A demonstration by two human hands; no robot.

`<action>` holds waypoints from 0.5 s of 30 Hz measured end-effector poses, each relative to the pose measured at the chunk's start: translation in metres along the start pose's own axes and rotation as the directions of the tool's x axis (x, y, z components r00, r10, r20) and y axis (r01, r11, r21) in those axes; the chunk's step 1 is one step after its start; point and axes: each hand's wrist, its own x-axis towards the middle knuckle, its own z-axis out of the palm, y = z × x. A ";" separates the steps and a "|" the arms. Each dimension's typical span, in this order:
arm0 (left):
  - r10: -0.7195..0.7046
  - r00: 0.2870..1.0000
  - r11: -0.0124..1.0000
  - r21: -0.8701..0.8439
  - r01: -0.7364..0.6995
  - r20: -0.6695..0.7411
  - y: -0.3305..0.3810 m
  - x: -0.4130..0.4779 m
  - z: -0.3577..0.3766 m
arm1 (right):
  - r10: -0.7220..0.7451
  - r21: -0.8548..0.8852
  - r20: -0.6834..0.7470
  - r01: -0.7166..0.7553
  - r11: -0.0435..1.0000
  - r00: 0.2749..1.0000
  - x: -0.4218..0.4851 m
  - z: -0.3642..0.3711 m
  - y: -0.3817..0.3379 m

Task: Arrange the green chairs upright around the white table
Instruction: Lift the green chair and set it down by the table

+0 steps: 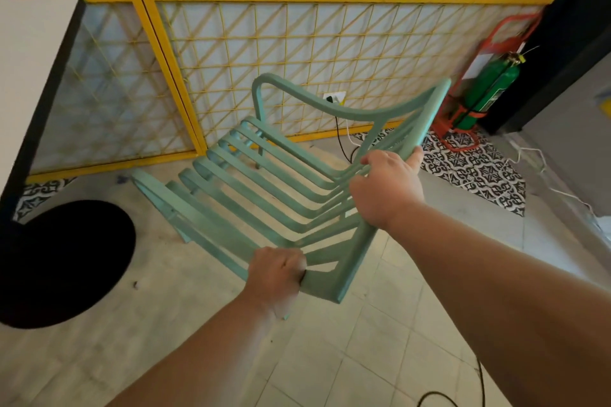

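A pale green slatted chair [251, 188] hangs tilted in the middle of the head view, its seat slats facing me and its armrest arching towards the wall. My left hand [276, 274] grips the chair's near lower edge. My right hand [388, 190] grips the top rail of the backrest. The white table [29, 53] shows only as a corner at the far left, with its round black base [66, 261] on the floor below. The chair's legs are mostly hidden behind the seat.
A yellow lattice panel [281, 53] lines the wall behind the chair. A green cylinder in a red stand [486, 92] sits at the right corner beside a dark doorway. Cables [344, 142] run from a wall socket across the tiled floor.
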 end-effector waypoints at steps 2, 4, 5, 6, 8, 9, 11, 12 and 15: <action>-0.013 0.998 0.996 -0.085 0.008 -0.059 0.005 0.000 0.005 | -0.020 -0.019 0.008 0.020 1.000 1.000 0.002 -0.004 0.003; -0.024 0.993 0.987 -0.160 0.006 -0.113 0.017 -0.003 0.011 | -0.048 -0.033 0.017 0.048 0.998 0.999 0.006 -0.007 0.006; -0.037 0.989 0.981 -0.193 0.010 -0.140 0.023 -0.005 0.015 | -0.056 -0.033 0.023 0.057 0.998 0.998 0.008 -0.009 0.008; -0.054 0.984 0.975 -0.222 0.016 -0.169 0.029 -0.007 0.020 | -0.061 -0.028 0.027 0.062 0.998 0.998 0.010 -0.011 0.011; -0.096 0.972 0.974 -0.222 0.047 -0.213 0.038 -0.009 0.031 | -0.075 -0.027 0.037 0.076 0.997 0.997 0.015 -0.015 0.018; -0.103 0.970 0.978 -0.201 0.058 -0.221 0.041 -0.010 0.037 | -0.091 -0.037 0.044 0.093 0.995 0.995 0.018 -0.016 0.021; -0.091 0.975 0.993 -0.092 0.074 -0.204 0.047 -0.009 0.049 | -0.121 -0.046 0.061 0.124 0.991 0.991 0.025 -0.020 0.028; -0.069 0.978 0.998 -0.025 0.066 -0.198 0.050 -0.008 0.054 | -0.131 -0.041 0.068 0.134 0.990 0.989 0.028 -0.022 0.031; 0.027 0.993 0.988 0.153 -0.009 -0.113 0.049 -0.004 0.067 | -0.156 -0.054 0.082 0.161 0.985 0.984 0.038 -0.028 0.036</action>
